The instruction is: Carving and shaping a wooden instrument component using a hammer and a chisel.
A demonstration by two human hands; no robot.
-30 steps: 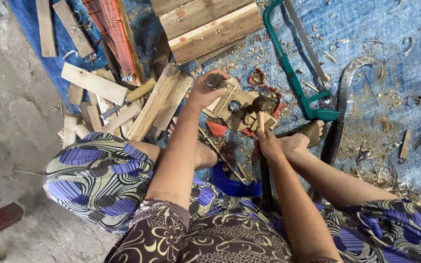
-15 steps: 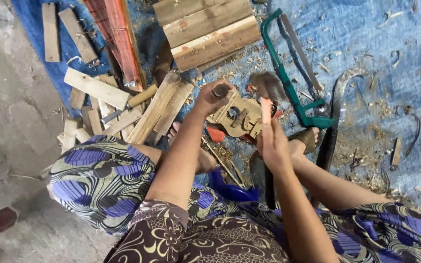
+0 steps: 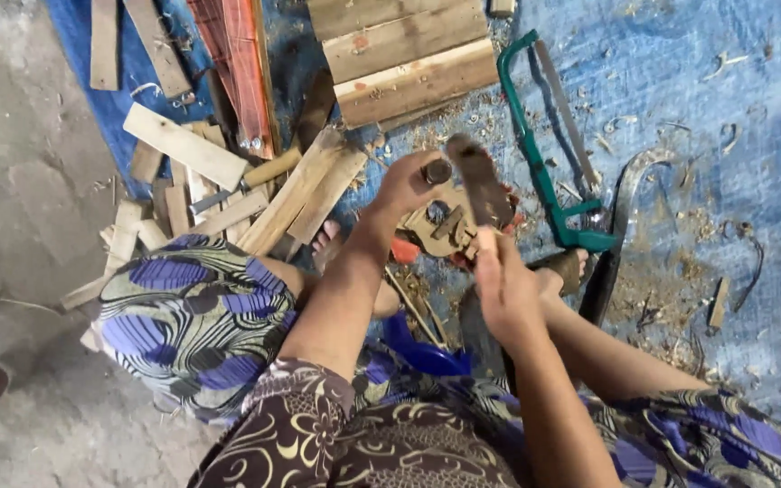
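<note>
My left hand is closed around a short round handle, its tip set on the small carved wood piece above my feet. My right hand grips a mallet, raised over that handle. Risk: an off-centre hit lands on my left knuckles, or the tool skids toward my toes. Green saw lies just beside; wood offcuts sit left on the blue tarp.

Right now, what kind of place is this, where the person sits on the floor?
Probably a simple floor workshop for woodwork. Cut wood strips and boards lie on a blue tarp, shavings are scattered about, and a green saw lies beside the hands.
</note>
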